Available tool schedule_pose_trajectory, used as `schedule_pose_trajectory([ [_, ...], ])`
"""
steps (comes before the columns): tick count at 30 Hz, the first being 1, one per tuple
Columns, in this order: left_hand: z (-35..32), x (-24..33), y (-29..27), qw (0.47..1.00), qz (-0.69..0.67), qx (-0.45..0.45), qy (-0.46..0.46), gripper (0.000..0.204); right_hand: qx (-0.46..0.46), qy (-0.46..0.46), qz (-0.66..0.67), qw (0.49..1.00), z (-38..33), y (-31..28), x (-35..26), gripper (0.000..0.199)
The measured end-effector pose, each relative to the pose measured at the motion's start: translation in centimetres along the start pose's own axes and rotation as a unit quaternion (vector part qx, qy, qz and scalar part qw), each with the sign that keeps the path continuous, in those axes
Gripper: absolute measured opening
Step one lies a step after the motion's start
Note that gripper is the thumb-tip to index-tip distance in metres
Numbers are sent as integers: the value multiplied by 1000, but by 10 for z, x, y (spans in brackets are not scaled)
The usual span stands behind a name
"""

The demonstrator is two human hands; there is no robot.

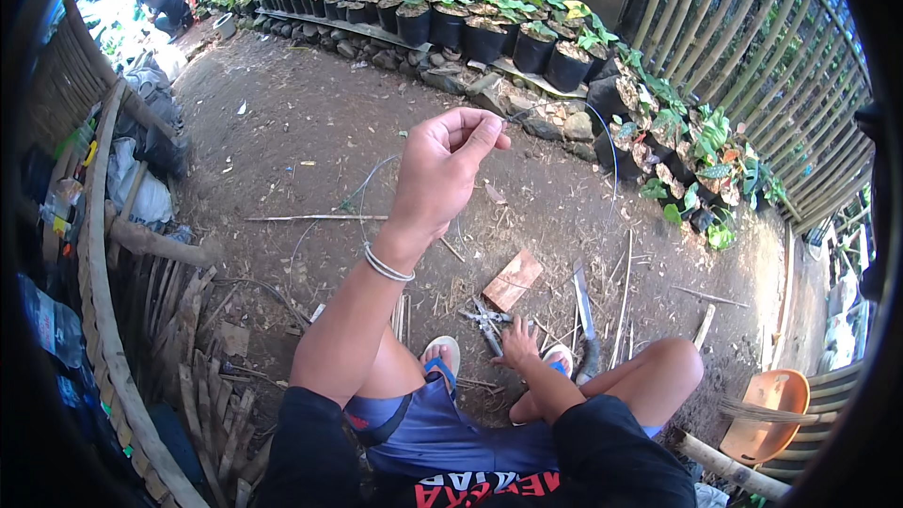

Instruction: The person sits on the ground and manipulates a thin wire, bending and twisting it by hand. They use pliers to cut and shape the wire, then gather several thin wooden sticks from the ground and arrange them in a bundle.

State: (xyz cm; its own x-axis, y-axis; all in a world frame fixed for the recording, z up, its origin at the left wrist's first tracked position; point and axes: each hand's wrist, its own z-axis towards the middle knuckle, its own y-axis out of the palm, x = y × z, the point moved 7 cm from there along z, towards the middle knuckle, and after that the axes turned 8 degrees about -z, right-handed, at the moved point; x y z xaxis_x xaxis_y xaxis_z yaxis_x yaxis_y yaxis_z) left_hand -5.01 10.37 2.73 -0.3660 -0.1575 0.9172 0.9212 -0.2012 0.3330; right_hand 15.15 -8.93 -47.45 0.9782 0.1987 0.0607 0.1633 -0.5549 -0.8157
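My left hand [440,169] is raised in the middle, thumb and fingers pinched together on a thin wire [613,146]. From the pinch the wire arcs out to the right and bends down; thin strands also loop on the left of the wrist. My right hand [517,346] reaches low between my feet, fingers spread and pointing down at the ground. Just left of its fingers lie metal pliers [486,318]; whether a fingertip touches them I cannot tell. A reddish-brown wooden block [513,280] rests on the soil beyond. Right of it lies a machete [584,306] with a dark handle.
Rows of potted seedlings [484,38] in black bags line a stone edge [442,75] at the back. A bamboo fence [752,47] stands right, split bamboo pieces [221,414] lie left. An orange plastic chair or tub [767,414] is lower right. Someone crouches [167,7] far left.
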Motion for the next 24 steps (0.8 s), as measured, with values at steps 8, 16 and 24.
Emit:
schedule_pose_trajectory([
  [8,-4,4,2,999,-48,-17,-15,17,-57,4,32,998,5,-3,17,80],
  [16,-1,8,11,998,-47,-21,28,16,-292,-97,-22,951,33,-82,42,58],
  [24,-4,16,20,990,-14,-63,123,15,-176,-135,115,968,-52,-296,155,44],
])
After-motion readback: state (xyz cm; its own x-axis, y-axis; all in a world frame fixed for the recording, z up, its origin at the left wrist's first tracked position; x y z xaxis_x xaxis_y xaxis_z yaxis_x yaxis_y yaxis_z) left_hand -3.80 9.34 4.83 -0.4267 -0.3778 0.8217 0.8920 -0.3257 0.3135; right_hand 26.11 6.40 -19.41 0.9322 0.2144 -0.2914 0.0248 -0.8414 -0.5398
